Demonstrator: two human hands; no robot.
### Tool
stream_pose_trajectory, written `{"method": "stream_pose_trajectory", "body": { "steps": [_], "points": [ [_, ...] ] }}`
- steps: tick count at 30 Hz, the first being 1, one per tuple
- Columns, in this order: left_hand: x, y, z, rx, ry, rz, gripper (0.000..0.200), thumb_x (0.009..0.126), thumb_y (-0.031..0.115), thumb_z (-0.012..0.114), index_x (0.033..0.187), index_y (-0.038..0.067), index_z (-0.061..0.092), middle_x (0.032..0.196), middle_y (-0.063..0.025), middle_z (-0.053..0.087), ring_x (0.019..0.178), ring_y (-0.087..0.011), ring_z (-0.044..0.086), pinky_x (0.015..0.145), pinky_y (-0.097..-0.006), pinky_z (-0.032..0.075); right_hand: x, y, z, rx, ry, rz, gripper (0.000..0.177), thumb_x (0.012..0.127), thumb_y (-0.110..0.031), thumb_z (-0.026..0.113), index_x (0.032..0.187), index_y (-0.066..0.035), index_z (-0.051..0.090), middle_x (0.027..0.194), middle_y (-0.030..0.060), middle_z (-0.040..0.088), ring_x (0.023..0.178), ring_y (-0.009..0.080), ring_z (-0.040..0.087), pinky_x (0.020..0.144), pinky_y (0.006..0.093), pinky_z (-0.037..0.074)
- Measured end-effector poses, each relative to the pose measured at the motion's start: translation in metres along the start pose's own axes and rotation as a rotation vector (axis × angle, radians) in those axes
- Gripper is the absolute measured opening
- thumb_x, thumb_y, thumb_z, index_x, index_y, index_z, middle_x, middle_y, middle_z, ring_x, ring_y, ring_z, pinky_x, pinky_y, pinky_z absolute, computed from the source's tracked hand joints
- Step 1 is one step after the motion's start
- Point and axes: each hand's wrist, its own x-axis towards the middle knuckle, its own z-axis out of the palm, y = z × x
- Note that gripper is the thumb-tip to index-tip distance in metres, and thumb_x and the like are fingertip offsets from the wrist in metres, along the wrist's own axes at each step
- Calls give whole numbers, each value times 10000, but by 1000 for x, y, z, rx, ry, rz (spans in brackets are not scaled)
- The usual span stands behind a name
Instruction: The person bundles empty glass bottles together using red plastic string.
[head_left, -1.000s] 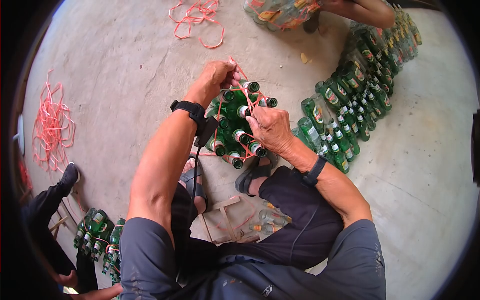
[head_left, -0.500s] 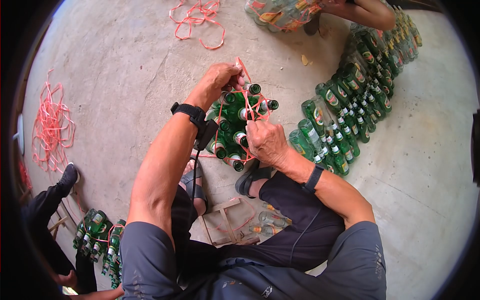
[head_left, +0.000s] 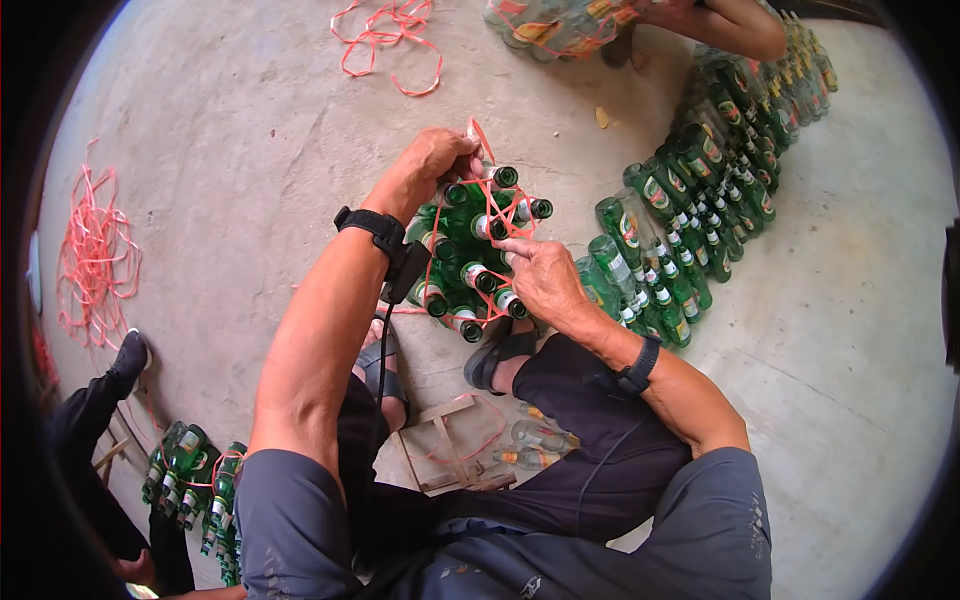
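Several green glass bottles (head_left: 455, 240) stand upright in a tight cluster between my feet. Pink-orange plastic string (head_left: 430, 262) runs around the bundle and crosses between the bottle necks. At the top of the cluster, my left hand (head_left: 450, 158) pinches a raised length of the string. My right hand (head_left: 545, 280) is at the right side of the bundle, its index finger stretched toward a bottle neck and touching the string there. The other fingers of my right hand are curled, and what they hold is hidden.
Rows of green bottles (head_left: 690, 200) extend to the upper right. Loose string piles (head_left: 98, 260) lie at left and top. A co-worker's arm (head_left: 735, 30) reaches over clear bottles (head_left: 550, 30). A wooden frame (head_left: 450, 445) lies below; another person's shoe (head_left: 130, 360) shows at left.
My right hand has shifted slightly right and its index finger has extended from a closed grip. My left hand stays on the string. The whole view has shifted a little.
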Motion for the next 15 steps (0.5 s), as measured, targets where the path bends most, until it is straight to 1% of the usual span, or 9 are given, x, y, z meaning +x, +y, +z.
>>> {"method": "stream_pose_trajectory", "body": {
  "steps": [1, 3, 4, 6, 8, 10, 12, 13, 15],
  "points": [
    [1, 0, 0, 10, -4, 0, 210, 952, 201, 525, 806, 68, 597, 645, -2, 594, 537, -97, 523, 500, -230, 402, 1, -1, 1, -4, 1, 2, 267, 883, -99, 507, 1077, -15, 672, 681, 234, 627, 622, 322, 664, 572, 395, 505],
    [1, 0, 0, 20, -7, -1, 209, 953, 201, 524, 808, 68, 597, 645, -5, 594, 536, -99, 522, 498, -233, 401, 4, -2, 2, 232, -29, 203, 235, 891, -101, 501, 982, 18, 682, 604, 178, 610, 540, 247, 646, 549, 365, 493],
    [0, 1, 2, 17, 16, -17, 215, 956, 202, 513, 808, 68, 594, 640, -8, 593, 533, -105, 524, 495, -239, 401, 6, 0, 2, 230, -30, 203, 235, 891, -101, 501, 982, 18, 682, 604, 178, 610, 540, 247, 646, 549, 365, 493],
    [3, 0, 2, 16, 35, -31, 222, 959, 203, 502, 808, 68, 592, 636, -11, 592, 531, -110, 526, 493, -245, 400, 13, 4, 1, 213, -89, 158, 229, 892, -93, 491, 907, 54, 665, 546, 118, 565, 487, 171, 599, 519, 347, 480],
    [7, -7, 0, -172, 82, -44, 246, 970, 213, 470, 797, 77, 580, 619, -12, 580, 539, -138, 535, 504, -261, 400, 13, 3, -2, 233, -86, 188, 216, 886, -100, 503, 850, 54, 650, 533, 103, 559, 465, 158, 575, 484, 337, 463],
    [7, -10, -3, -224, 104, -37, 257, 974, 220, 459, 789, 82, 571, 610, -12, 571, 545, -151, 538, 512, -268, 399, 16, 1, -3, 255, -81, 204, 219, 879, -107, 514, 793, 54, 634, 520, 87, 552, 444, 146, 552, 449, 328, 446],
    [8, -14, -6, -295, 141, -3, 267, 979, 242, 455, 778, 93, 547, 588, -12, 543, 561, -177, 543, 533, -277, 398, 18, 1, 1, 397, -59, 347, 205, 861, -128, 540, 758, 35, 611, 548, 57, 571, 444, 128, 533, 394, 302, 407],
    [8, -16, -7, -294, 142, -1, 267, 979, 242, 455, 778, 93, 547, 588, -12, 543, 561, -177, 543, 533, -277, 398, 17, -1, 1, 397, -59, 344, 205, 861, -128, 540, 758, 35, 611, 548, 57, 571, 444, 128, 533, 394, 302, 407],
    [9, -17, -7, -378, 207, -26, 255, 980, 237, 456, 782, 93, 526, 569, -6, 509, 547, -173, 525, 523, -273, 393, 16, -8, -1, 577, -18, 530, 169, 839, -135, 573, 746, 3, 603, 597, 40, 591, 425, 109, 493, 356, 267, 358]
  ]
}}
